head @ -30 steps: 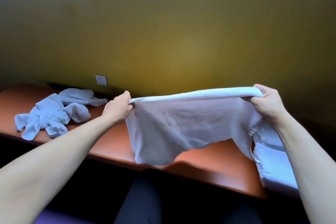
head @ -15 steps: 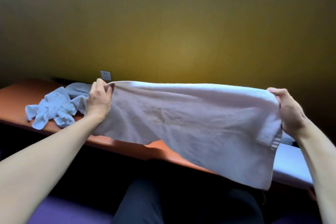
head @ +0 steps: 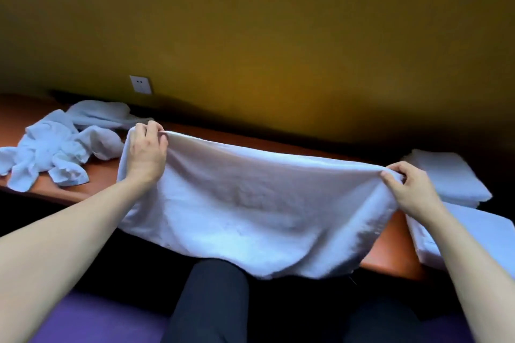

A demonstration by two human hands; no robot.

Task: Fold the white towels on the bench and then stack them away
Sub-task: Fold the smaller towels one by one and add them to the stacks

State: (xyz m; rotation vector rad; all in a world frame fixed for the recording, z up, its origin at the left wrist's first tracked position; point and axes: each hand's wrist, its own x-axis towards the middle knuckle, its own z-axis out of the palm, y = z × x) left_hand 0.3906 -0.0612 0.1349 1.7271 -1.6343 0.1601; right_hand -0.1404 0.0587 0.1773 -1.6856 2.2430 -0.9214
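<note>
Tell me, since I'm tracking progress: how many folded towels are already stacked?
2 visible: a folded towel lying on a larger folded one at the bench's right end; more may be hidden.

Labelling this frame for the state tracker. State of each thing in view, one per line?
Left hand: pinches the towel's top left corner.
Right hand: pinches the top right corner.
Held towel: spread out, unfolded, lower part draped over the bench edge.
Towel pile: crumpled, unfolded, on the bench at left.
Folded towels: stacked flat at right.
</note>
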